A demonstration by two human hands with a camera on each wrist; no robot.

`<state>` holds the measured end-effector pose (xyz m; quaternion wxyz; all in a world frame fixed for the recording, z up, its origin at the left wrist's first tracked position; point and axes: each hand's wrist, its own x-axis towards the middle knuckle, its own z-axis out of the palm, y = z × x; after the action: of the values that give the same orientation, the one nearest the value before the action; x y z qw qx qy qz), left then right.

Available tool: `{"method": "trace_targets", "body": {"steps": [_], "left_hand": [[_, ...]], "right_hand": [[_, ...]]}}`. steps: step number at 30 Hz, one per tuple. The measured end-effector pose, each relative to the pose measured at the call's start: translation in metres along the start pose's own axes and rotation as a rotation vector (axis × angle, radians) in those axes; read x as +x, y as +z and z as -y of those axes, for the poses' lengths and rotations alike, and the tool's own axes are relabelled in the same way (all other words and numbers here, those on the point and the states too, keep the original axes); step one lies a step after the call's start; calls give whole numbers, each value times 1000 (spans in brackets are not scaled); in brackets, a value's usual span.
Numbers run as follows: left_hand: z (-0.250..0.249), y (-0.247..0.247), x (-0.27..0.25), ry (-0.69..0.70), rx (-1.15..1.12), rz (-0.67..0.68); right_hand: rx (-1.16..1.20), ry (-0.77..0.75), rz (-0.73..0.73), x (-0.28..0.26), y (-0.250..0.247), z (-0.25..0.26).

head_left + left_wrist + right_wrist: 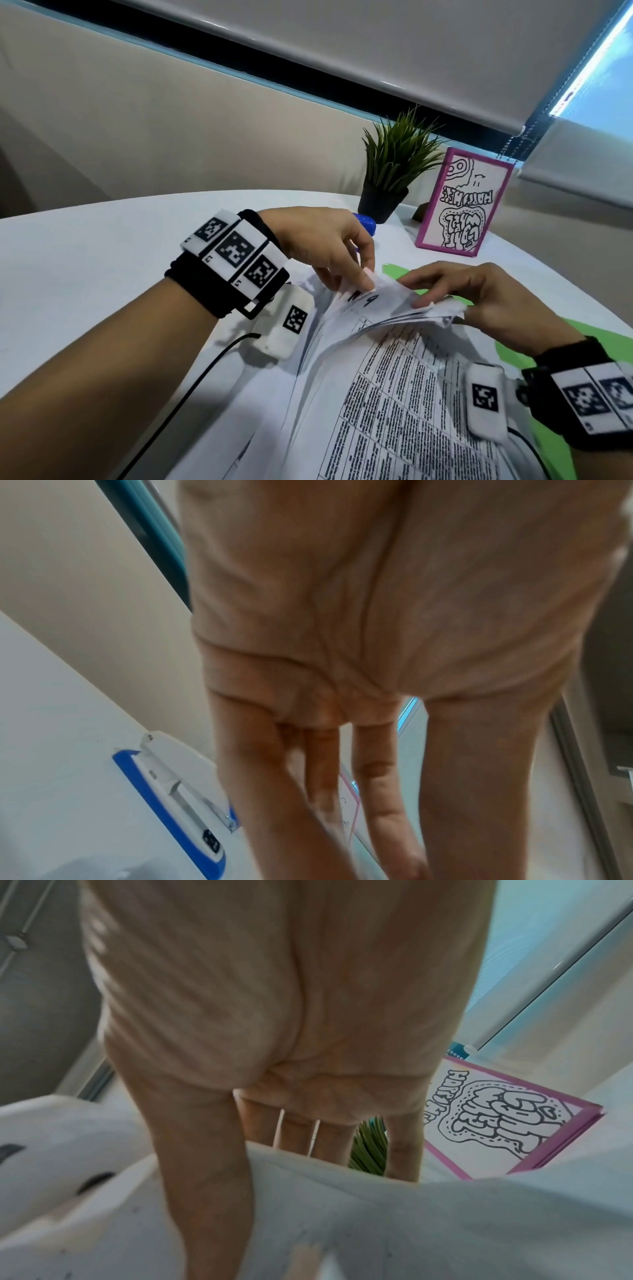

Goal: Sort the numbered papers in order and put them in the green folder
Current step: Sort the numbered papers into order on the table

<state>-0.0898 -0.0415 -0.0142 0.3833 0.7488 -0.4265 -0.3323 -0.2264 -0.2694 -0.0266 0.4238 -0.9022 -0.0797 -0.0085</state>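
Observation:
A stack of printed papers (pixel 394 394) lies on the green folder (pixel 579 334), which shows only at its far and right edges. The far ends of several sheets are lifted and fanned; handwritten black digits show on their corners. My left hand (pixel 356 284) reaches down from the left and pinches the corner of a top sheet between thumb and forefinger. My right hand (pixel 428 303) holds the fanned sheet ends. In the right wrist view its thumb (pixel 205 1191) lies on the near side of the papers (pixel 411 1218) and its fingers go behind them.
A blue and white stapler (pixel 366 224) (pixel 178 804) lies just beyond my left hand. A potted plant (pixel 394 171) and a pink-framed drawing (pixel 462 202) (pixel 496 1118) stand at the far side of the white table (pixel 102 257). A black cable (pixel 191 387) runs from my left wrist.

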Motion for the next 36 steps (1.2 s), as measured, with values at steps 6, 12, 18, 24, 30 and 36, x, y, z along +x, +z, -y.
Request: {"method": "trace_targets", "body": {"steps": [6, 12, 18, 24, 30, 36], "left_hand": [[7, 3, 7, -66, 70, -83], [9, 3, 7, -104, 146, -66], [9, 17, 16, -144, 453, -125], [13, 9, 15, -75, 417, -148], [13, 5, 16, 55, 430, -230], [4, 6, 12, 105, 288, -216]], "right_hand": [[-1, -2, 70, -2, 2, 6], [-25, 92, 80, -4, 4, 1], [-54, 97, 126, -1, 8, 2], [-29, 32, 115, -5, 5, 1], [-100, 18, 154, -6, 2, 2], [-26, 1, 54, -10, 1, 4]]}}
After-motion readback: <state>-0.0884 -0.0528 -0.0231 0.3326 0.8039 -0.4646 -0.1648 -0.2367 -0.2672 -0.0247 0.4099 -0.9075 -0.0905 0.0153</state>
